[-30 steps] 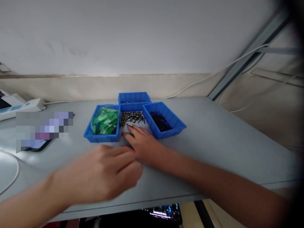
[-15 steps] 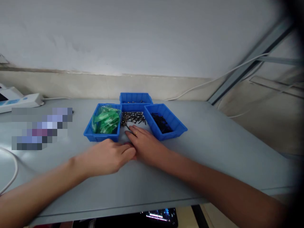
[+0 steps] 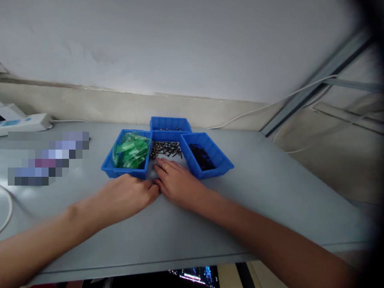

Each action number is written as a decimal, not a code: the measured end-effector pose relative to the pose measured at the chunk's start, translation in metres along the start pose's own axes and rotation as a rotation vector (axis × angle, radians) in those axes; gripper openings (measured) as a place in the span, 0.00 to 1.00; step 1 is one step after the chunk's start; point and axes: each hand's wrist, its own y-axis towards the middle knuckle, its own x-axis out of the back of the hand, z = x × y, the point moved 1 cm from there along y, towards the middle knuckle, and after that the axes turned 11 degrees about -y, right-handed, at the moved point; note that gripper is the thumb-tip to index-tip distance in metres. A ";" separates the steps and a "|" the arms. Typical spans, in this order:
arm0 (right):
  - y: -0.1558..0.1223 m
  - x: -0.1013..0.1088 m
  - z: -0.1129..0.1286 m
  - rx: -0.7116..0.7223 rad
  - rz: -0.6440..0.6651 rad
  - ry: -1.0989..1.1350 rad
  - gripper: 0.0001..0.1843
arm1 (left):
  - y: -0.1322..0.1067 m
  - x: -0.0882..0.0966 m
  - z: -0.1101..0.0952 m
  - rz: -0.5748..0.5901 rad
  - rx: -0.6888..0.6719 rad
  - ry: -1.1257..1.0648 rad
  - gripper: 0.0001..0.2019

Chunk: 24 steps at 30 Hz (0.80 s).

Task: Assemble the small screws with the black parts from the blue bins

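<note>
My right hand (image 3: 176, 182) lies on the grey table (image 3: 270, 192) with its fingers stretched toward a loose heap of small dark screws (image 3: 166, 149) between the bins. A ring sits on one finger. My left hand (image 3: 127, 196) rests beside it, fingers curled down, its fingertips touching the right hand just in front of the left blue bin (image 3: 118, 170), which holds green plastic bags (image 3: 131, 151). The right blue bin (image 3: 220, 168) holds small black parts (image 3: 201, 157). A third blue bin (image 3: 169, 124) stands behind the screws.
A white device (image 3: 21, 122) with a cable lies at the far left by the wall. A blurred patch (image 3: 45, 158) covers something on the table's left. White cables run along the wall and a grey metal frame (image 3: 315, 82) slants at the right. The table's front edge is near.
My left hand has moved forward from the near table edge to the left bin, meeting my right hand. The right hand has stayed almost in place.
</note>
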 end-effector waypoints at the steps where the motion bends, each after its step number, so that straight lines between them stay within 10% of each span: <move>1: 0.000 0.000 0.000 0.013 -0.001 -0.011 0.20 | 0.000 -0.001 -0.001 0.007 -0.005 -0.004 0.12; 7: -0.007 0.004 -0.003 0.174 0.008 -0.071 0.10 | -0.001 -0.002 0.000 0.034 0.153 0.030 0.13; 24: -0.015 0.025 -0.009 -0.003 0.042 0.524 0.12 | 0.004 -0.002 -0.009 -0.089 0.256 -0.405 0.12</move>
